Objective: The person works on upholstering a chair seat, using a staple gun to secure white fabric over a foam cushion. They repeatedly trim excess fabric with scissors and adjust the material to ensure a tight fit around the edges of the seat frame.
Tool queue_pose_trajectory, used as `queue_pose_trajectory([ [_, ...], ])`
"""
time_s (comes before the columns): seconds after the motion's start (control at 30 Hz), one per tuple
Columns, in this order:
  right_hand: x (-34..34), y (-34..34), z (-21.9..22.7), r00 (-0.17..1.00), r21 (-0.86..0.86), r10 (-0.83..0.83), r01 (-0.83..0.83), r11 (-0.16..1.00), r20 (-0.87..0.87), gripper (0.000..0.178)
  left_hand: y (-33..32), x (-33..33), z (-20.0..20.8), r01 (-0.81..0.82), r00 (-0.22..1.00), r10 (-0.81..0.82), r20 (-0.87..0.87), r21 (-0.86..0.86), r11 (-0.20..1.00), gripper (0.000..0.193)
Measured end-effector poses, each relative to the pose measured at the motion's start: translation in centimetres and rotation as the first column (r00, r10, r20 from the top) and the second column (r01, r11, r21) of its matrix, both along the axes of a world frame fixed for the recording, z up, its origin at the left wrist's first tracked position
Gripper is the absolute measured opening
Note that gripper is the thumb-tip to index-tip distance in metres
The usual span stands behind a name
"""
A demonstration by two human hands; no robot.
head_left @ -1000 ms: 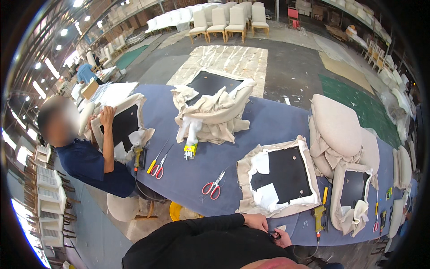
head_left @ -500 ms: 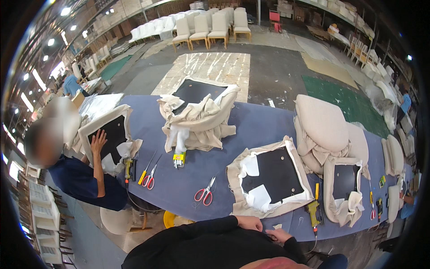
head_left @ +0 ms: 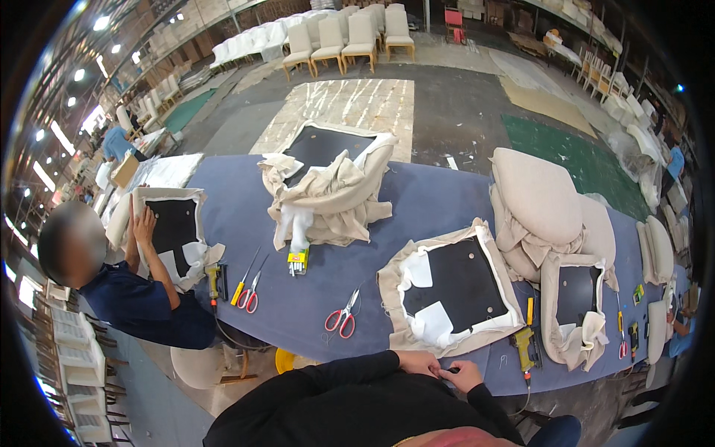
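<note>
At the table's near edge my two hands are close together. My left hand [head_left: 418, 363] is closed, its fingertips meeting the right hand's; whatever they pinch is hidden. My right hand [head_left: 465, 375] is curled around a small dark thing [head_left: 453, 370], too small to name. Just beyond them lies an upside-down seat cushion [head_left: 484, 298] with a black base, beige fabric folded loosely round its rim and white padding showing. Red-handled scissors [head_left: 340, 322] rest to its left. On its right are a yellow-green staple gun [head_left: 525, 349] and a yellow-handled tool [head_left: 530, 311].
A blue-covered table [head_left: 432, 194] carries stacked beige cushions [head_left: 536, 197], another upturned cushion [head_left: 572, 298] and a fabric-draped cushion pile [head_left: 335, 179]. At left a co-worker [head_left: 141, 298] handles a cushion [head_left: 175, 223], near a second staple gun [head_left: 217, 283] and scissors [head_left: 252, 298].
Both my hands have risen slightly, and the right has closed further round the dark thing. The small pale scrap beside them is out of sight. The co-worker's hands have moved to the cushion's far-left edge.
</note>
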State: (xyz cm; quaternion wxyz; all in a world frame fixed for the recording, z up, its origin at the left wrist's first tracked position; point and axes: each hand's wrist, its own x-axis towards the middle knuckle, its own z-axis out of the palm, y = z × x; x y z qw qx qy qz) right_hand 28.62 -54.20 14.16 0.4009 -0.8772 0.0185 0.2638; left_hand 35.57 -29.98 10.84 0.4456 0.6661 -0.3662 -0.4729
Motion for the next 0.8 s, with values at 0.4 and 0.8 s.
queue_pose_trajectory([
  [0.4, -19.4, -9.8, -6.0, 0.688, 0.191, -0.602, 0.707, 0.68, -0.406, 0.024, -0.3, 1.5, -0.8, 0.083, 0.992, -0.082, -0.099, 0.0, 0.997, 0.041],
  [0.8, -22.7, -7.6, -3.4, 0.684, 0.061, -0.388, 0.533, 0.844, -0.618, 0.047, 2.2, 0.9, 0.2, 0.064, 0.995, -0.067, -0.078, -0.041, 0.997, 0.04],
])
